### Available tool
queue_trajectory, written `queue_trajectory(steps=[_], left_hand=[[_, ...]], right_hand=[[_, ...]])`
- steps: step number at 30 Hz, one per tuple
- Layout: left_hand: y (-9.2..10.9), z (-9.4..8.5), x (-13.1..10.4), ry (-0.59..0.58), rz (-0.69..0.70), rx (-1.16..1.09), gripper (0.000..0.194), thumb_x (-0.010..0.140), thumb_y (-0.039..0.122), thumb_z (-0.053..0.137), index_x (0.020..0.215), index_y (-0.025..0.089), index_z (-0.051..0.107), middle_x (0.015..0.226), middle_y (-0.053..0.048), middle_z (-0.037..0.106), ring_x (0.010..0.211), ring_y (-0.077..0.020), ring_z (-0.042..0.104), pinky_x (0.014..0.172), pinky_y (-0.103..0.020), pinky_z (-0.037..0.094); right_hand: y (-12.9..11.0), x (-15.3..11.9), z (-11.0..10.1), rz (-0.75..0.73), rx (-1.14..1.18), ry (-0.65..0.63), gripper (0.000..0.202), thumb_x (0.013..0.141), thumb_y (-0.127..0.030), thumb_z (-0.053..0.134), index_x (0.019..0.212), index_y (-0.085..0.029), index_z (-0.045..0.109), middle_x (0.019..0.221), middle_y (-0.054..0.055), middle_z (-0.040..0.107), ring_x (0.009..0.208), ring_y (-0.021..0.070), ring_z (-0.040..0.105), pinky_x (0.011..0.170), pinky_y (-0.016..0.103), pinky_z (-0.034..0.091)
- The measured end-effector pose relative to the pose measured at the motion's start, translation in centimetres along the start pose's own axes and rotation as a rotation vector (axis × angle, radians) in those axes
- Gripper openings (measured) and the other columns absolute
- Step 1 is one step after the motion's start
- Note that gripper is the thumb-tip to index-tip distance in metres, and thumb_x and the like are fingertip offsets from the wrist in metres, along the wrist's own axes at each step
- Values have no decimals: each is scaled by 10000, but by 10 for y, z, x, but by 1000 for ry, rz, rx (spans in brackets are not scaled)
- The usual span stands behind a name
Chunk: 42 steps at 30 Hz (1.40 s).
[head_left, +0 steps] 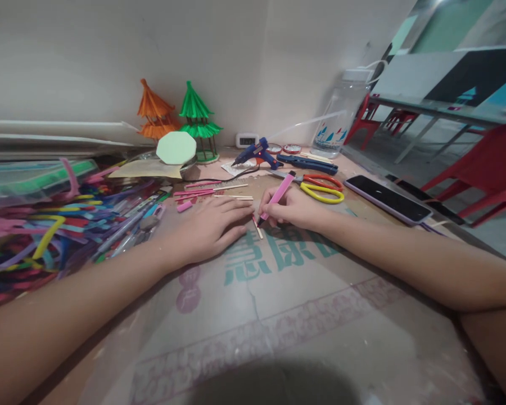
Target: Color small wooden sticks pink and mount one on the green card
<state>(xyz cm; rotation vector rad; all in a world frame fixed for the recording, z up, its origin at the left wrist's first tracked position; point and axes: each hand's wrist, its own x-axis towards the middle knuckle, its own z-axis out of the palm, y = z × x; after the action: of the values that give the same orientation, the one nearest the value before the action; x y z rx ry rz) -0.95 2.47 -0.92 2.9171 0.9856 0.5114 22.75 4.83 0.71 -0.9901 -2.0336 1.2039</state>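
Observation:
My right hand (293,209) grips a pink marker (279,194), its tip down against a short thin wooden stick (257,227) whose upper part is coloured pink. Flat on the printed cardboard, my left hand (217,225) has its fingers stretched out, with the fingertips by the stick's upper end. A pink marker cap (184,207) lies left of that hand. Just beyond it are several pink-coloured sticks (200,192) and some plain wooden sticks (234,197).
Pipe cleaners (46,236) and pens heap at left. Behind stand an orange pagoda model (155,112), a green one (198,121), a glue gun (257,153) and a clock (247,140). Scissors (322,191), pliers (310,163), a phone (388,198) and a water bottle (335,118) are at right.

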Motion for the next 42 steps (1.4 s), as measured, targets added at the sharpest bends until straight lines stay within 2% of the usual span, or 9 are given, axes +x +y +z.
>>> queue_trajectory(steps=[5, 11, 14, 19, 29, 34, 36, 42], left_hand=[[-4, 3, 0, -65, -18, -20, 474, 1066, 443, 393, 1468, 241, 542, 1538, -83, 528, 1432, -280, 450, 1196, -525, 340], [-7, 4, -1, -76, -20, -25, 490, 1065, 466, 385, 1473, 243, 537, 1572, -74, 487, 1456, -279, 421, 1212, -510, 310], [-7, 4, -1, -83, -29, -27, 500, 1064, 479, 377, 1477, 245, 534, 1575, -73, 483, 1457, -282, 419, 1214, -511, 307], [-5, 2, 0, -99, -33, -33, 508, 1066, 482, 365, 1468, 227, 544, 1575, -75, 482, 1455, -280, 418, 1214, -511, 307], [-5, 2, 0, -103, -38, -33, 504, 1062, 477, 367, 1466, 236, 547, 1573, -68, 487, 1457, -279, 423, 1221, -488, 304], [-5, 2, 0, -102, -42, -30, 502, 1059, 475, 371, 1466, 240, 549, 1574, -64, 486, 1451, -286, 430, 1215, -491, 310], [-5, 3, 0, -96, -37, -30, 508, 1060, 485, 363, 1466, 242, 549, 1574, -63, 486, 1451, -282, 429, 1215, -486, 310], [-6, 3, 0, -105, -36, -27, 513, 1064, 486, 352, 1474, 242, 539, 1577, -62, 482, 1460, -273, 420, 1227, -482, 291]], right_hand=[[2, 1, 0, -7, 56, -7, 50, 759, -208, 635, 748, -164, 614, 682, 11, 674, 512, 90, 568, 441, 197, 387], [-1, 0, 1, 6, 90, 56, 179, 882, -315, 582, 794, -161, 605, 543, -19, 605, 429, 70, 449, 413, 191, 325], [-2, -1, 3, 9, 51, 105, 134, 893, -269, 567, 808, -167, 585, 563, -26, 606, 439, 70, 457, 424, 192, 331], [-2, -2, 4, 7, -25, 114, 111, 897, -227, 558, 796, -181, 557, 529, -46, 562, 461, 85, 490, 452, 199, 355], [-6, -3, 1, -32, -28, -18, 106, 813, -207, 548, 725, -166, 590, 583, -10, 625, 463, 84, 506, 431, 200, 349], [-3, -2, 2, -34, -66, 72, 127, 864, -242, 556, 760, -172, 572, 551, -24, 606, 456, 81, 487, 443, 200, 356], [-3, -2, 2, -35, -70, 70, 128, 867, -241, 553, 762, -172, 577, 547, -26, 601, 457, 82, 490, 445, 201, 358], [-6, -3, 0, -49, -38, -44, 128, 833, -208, 540, 727, -166, 598, 562, -17, 621, 462, 81, 501, 434, 198, 355]])
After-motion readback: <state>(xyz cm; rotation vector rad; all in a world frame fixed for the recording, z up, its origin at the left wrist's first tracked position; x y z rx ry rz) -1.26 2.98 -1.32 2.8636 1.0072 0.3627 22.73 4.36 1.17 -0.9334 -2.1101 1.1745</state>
